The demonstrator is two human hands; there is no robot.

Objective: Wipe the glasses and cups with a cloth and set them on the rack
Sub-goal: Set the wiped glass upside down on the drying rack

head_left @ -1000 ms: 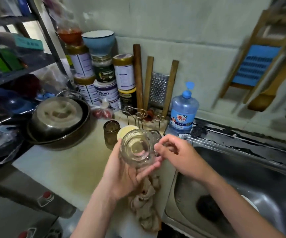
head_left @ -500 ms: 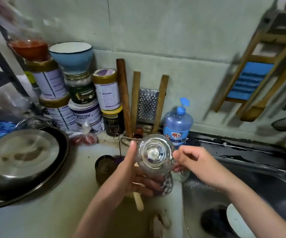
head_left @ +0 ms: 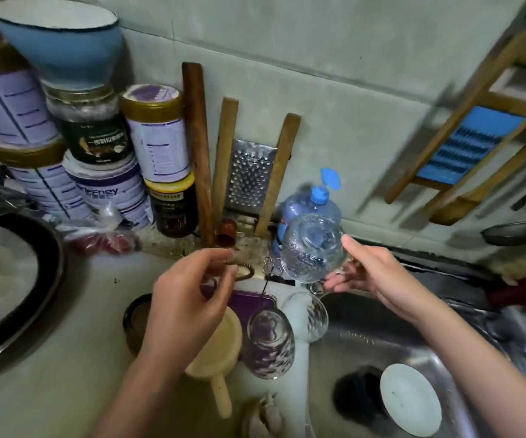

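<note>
Right hand [head_left: 378,276]: is gripping a textured clear glass cup [head_left: 314,248], with the thumb lying along its right wall and the fingers [head_left: 339,282] curling under its rim.
Glass cup: is being held in the air with its base turned up towards the camera, over the back right corner of the rack [head_left: 249,303] and in front of the blue pump bottle [head_left: 312,203].
Left hand [head_left: 189,298]: is hovering over the rack's left side with its fingers loosely curled, holding nothing that shows. A beaded wire loop of the rack is sticking out just beside the thumb; whether they are touching I cannot tell.
Rack: is sitting on the counter [head_left: 65,374] at the sink's [head_left: 382,343] left edge, showing a purple base and thin wire posts.
On the rack: a patterned clear glass [head_left: 269,343] is standing mouth down at the front, and a second clear glass [head_left: 307,314] is leaning just behind it to the right.
Beside the rack: a cream cup with a handle [head_left: 216,352] is lying partly under the left wrist, and a dark amber glass [head_left: 136,324] is standing just left of it.
Cloth [head_left: 265,415]: is lying crumpled on the counter's near edge, apart from both hands.
Sink: is holding a white plate [head_left: 410,399].
Back wall: stacked tins [head_left: 157,134] and a metal grater [head_left: 250,175] are standing against it.
</note>
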